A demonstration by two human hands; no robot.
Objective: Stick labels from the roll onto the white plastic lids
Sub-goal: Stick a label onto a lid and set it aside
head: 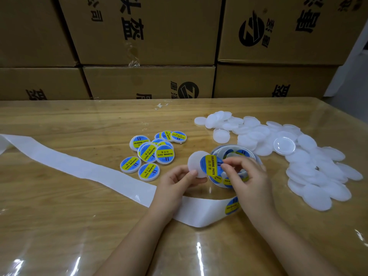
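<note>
My left hand (179, 179) holds a white plastic lid (195, 161) by its lower edge, a little above the table. My right hand (242, 172) pinches a blue and yellow round label (211, 165) whose left part overlaps the lid's right side. Just behind my right hand sits the label roll (233, 153), partly hidden by the fingers. Its empty white backing strip (79, 168) trails left across the table. One label (232, 205) remains on the strip below my right wrist.
A pile of plain white lids (298, 156) spreads over the right of the wooden table (59, 216). Several labelled lids (153, 152) lie left of centre. Stacked cardboard boxes (149, 82) stand along the table's far edge.
</note>
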